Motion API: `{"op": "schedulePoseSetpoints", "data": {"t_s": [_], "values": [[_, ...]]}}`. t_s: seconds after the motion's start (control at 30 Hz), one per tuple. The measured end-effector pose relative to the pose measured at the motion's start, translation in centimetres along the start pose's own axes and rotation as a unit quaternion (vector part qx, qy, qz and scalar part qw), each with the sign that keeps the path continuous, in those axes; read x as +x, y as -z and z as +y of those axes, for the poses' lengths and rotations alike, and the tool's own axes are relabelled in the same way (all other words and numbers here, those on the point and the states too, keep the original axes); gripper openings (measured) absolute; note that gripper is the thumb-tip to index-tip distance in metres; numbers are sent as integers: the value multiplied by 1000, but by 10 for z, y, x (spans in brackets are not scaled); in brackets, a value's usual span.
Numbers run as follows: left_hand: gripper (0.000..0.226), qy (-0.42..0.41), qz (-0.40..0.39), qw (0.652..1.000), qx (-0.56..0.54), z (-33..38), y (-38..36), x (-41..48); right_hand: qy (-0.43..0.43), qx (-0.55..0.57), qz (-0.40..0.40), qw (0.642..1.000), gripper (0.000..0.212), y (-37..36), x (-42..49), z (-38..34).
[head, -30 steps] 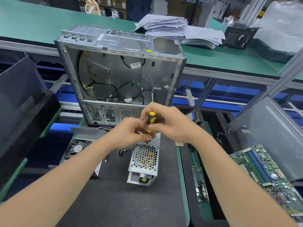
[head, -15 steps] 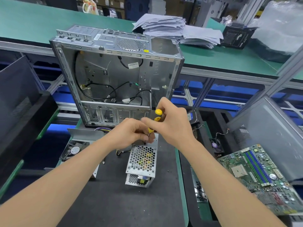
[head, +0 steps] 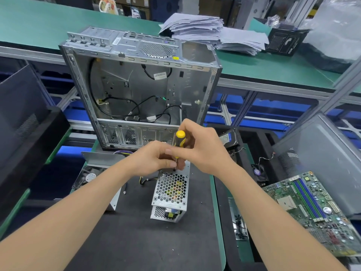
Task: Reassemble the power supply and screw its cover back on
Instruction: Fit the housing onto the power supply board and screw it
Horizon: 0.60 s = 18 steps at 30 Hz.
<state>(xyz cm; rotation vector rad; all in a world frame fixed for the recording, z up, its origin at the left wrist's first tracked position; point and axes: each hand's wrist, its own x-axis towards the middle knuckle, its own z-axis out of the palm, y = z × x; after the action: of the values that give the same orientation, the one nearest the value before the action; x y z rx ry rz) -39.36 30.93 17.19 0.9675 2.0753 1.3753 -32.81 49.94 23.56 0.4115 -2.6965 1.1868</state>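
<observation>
The silver power supply (head: 170, 194) lies on the black mat (head: 136, 243), its honeycomb-perforated cover on top. My right hand (head: 203, 149) grips a yellow-and-black screwdriver (head: 180, 138), held nearly upright, its tip down at the far edge of the cover. My left hand (head: 156, 157) is curled close around the lower shaft, fingertips pinching at the tip; whether a screw is between them is hidden. Coloured cables run out of the power supply's far left side.
An open, empty computer case (head: 140, 90) stands upright just behind my hands. A cooling fan (head: 89, 177) and a metal bracket lie at left. A motherboard (head: 316, 210), a small fan (head: 257, 172) and a hard drive (head: 229, 138) sit at right. A tray of screws (head: 239, 225) lies beside the mat.
The screwdriver has tipped more upright and its yellow cap now stands clear above my right hand. Both hands stayed over the far edge of the power supply.
</observation>
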Motion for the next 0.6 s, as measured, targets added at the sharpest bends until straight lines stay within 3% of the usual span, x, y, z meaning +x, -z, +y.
{"op": "schedulePoseSetpoints", "data": {"t_s": [0.17,0.27,0.33,0.43,0.5,0.6], "values": [[37,4,16,999,-47,-2,-6,-5,-19,-16,59,998,51,-5,-2,4],[29,20,176,984,-27,-11,-12,-6,-24,-17,63,998,50,-2,-3,6],[28,108,247,962,-48,-18,-17,-6,-11,-27,75,997,47,0,-3,6],[13,264,151,922,-241,-22,-22,-11,-3,-38,115,993,41,1,-5,5],[8,290,95,889,-342,-22,-27,-14,-10,-27,134,991,38,3,-6,4],[12,287,98,873,-383,-23,-34,-13,-15,-33,141,989,35,4,-7,3]]}}
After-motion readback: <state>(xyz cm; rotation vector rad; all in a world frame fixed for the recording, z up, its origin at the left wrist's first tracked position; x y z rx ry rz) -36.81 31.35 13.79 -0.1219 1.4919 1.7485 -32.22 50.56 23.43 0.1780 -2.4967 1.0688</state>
